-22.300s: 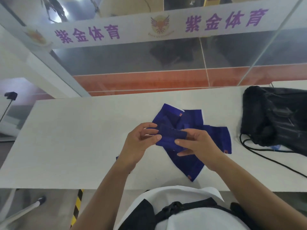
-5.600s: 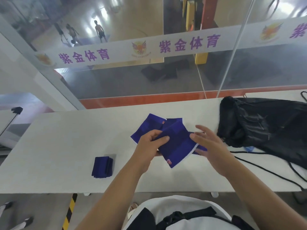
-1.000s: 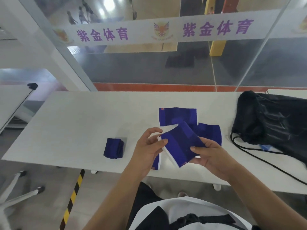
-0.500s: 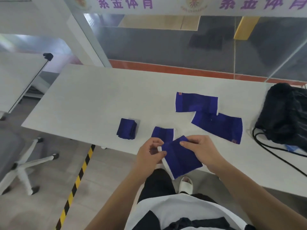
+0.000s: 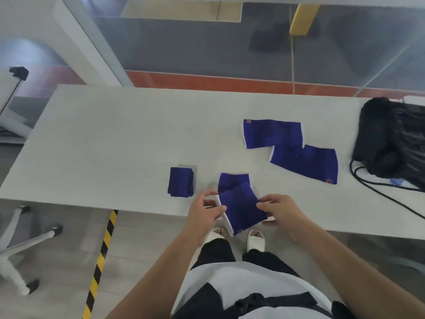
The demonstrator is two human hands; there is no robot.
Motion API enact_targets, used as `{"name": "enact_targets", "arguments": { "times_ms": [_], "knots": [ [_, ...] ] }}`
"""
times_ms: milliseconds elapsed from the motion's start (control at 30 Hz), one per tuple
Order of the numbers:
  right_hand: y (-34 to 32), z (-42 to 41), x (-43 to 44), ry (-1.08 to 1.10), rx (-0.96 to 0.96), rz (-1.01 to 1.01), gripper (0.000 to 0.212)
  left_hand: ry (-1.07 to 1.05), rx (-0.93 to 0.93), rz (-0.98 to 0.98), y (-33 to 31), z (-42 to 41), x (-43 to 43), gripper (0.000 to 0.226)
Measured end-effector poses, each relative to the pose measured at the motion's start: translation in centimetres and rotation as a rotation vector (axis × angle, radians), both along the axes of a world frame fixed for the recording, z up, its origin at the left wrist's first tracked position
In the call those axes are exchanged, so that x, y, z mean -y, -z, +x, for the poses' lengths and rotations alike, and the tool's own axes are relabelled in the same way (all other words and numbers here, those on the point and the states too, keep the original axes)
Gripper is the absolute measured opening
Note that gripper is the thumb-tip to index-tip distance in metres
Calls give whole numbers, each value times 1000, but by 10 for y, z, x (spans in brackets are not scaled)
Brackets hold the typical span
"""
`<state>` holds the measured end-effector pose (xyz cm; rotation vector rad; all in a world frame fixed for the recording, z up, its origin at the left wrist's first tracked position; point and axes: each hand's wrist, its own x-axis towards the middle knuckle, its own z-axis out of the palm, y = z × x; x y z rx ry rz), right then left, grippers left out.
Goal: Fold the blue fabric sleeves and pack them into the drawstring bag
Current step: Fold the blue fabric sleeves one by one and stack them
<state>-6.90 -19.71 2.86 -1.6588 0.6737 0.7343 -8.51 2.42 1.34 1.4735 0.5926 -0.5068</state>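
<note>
Pinches the white-trimmed left edge of a blue sleeve between the curled fingers and thumb of the left hand. Grips the opposite edge the same way with the right hand, thumb on top. Holds it tilted over the near edge of the tabletop, lower corner hanging past that edge.

Just behind, partly hidden by it: a second sleeve, flat by the near edge. Left of that, apart, near the same edge: a folded sleeve, a compact block. Toward the right, mid-tabletop: a far sleeve and a right sleeve, both flat, meeting at a corner. At the right edge: a slumped black bag, its cord trailing toward the near edge.

Tabletop matte and white. Beyond its far edge: a glass wall with a white frame, grey floor and a red strip behind it. Below the near edge: pale floor, black-and-yellow tape, a chair base at left, white slippers.

Small red marks at a corner of each flat sleeve, too small to read.
</note>
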Motion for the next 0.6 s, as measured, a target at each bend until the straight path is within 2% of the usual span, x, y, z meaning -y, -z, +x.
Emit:
{"name": "enact_targets", "arguments": {
  "times_ms": [67,200,300,367,467,600],
  "knots": [
    [4,0,-12,44,-11,-29,6,47,17,27,2,12,-6,35],
    [24,-3,-31,149,-50,-95,7,231,144,243,13,41,-6,35],
    [40,0,-39,263,3,-141,4,342,224,328,22,64,-2,43],
    [46,6,-42,296,43,-188,6,415,276,404,29,76,0,35],
    [55,13,-45,273,94,-285,5,536,345,513,41,86,-3,19],
    [67,11,-49,208,128,-410,8,630,360,556,52,83,-8,16]
  ]
}}
